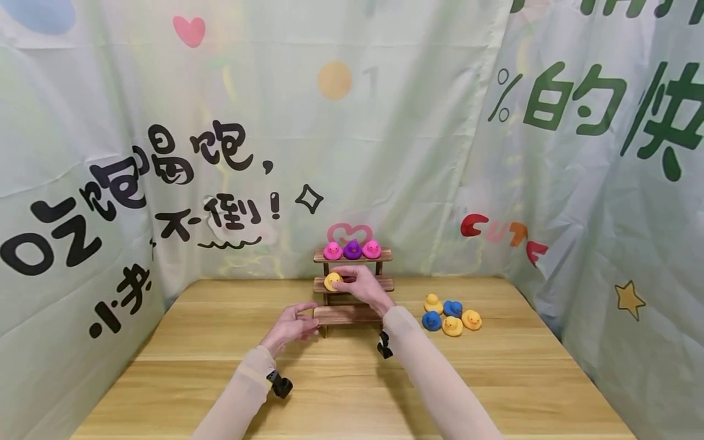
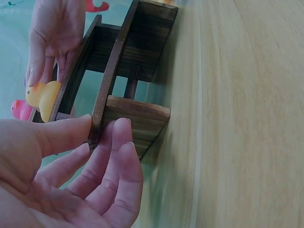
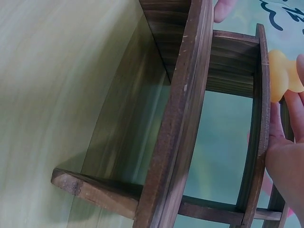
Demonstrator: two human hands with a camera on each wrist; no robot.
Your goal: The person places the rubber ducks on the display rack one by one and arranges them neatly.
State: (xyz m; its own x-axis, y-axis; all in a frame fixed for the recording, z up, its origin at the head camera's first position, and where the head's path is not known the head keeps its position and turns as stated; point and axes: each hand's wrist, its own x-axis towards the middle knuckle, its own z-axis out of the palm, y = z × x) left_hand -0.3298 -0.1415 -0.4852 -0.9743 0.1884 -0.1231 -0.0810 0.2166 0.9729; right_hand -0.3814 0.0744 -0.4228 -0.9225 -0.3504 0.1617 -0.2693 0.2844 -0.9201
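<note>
A small three-tier wooden display rack (image 1: 352, 315) stands on the table. My right hand (image 1: 365, 287) holds a yellow rubber duck (image 1: 332, 282) at the left end of the middle tier, thumb and fingers about its body. In the left wrist view, that duck (image 2: 48, 99) sits upright against the board. My left hand (image 1: 291, 326) grips the left end of the bottom tier, its thumb on one side of the board and fingers on the other. On the top tier a purple duck (image 1: 352, 249) sits between a pink duck (image 1: 332, 250) and another pink duck (image 1: 372, 249).
Right of the rack, several loose ducks lie grouped on the table, among them a blue duck (image 1: 431, 321) and a yellow duck (image 1: 452, 326). A printed curtain (image 1: 286, 79) hangs behind and along both sides of the wooden table (image 1: 220, 330).
</note>
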